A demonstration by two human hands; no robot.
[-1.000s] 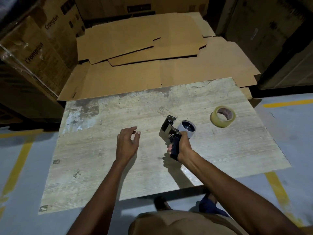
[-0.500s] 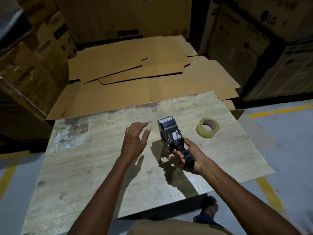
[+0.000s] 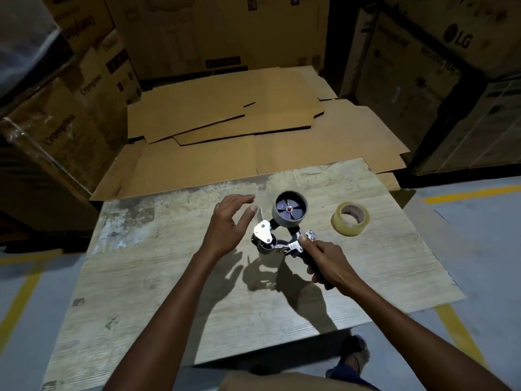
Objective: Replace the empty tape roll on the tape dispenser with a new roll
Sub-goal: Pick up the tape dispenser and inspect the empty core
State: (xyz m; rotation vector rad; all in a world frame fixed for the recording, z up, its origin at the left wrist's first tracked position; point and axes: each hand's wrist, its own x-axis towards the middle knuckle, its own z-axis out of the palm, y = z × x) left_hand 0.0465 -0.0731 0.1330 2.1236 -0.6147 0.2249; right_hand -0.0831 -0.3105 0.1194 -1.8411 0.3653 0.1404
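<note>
Since half a second ago I see the black-and-silver metal tape dispenser point(image 3: 284, 235) turned in the grip, so that its round hub now faces up at my camera rather than showing me its side. The left hand point(image 3: 227, 225) has come in closer to it as well.

The right hand point(image 3: 327, 263) is wrapped round the dispenser's dark handle, thumb lying forward on the silver bracket. It holds the tool off the pale, scuffed wooden worktop point(image 3: 158, 283), with the tool's shadow falling on the boards beneath. On the hub sits the grey, bare cardboard core point(image 3: 289, 218), its dark spoked centre plainly visible.

The left hand grasps nothing. Its fingers are spread and relaxed, the thumb tip just beside the small silver flap at the dispenser's front. I cannot tell whether it touches.

The new roll of clear yellowish packing tape point(image 3: 351, 220) lies flat on the worktop to the right of the dispenser, apart from both hands.

Beyond the worktop's far edge are flattened brown cardboard sheets point(image 3: 225, 122), with stacked printed cartons point(image 3: 70, 108) on either side. A grey floor with yellow lines point(image 3: 462, 337) shows around the worktop.
</note>
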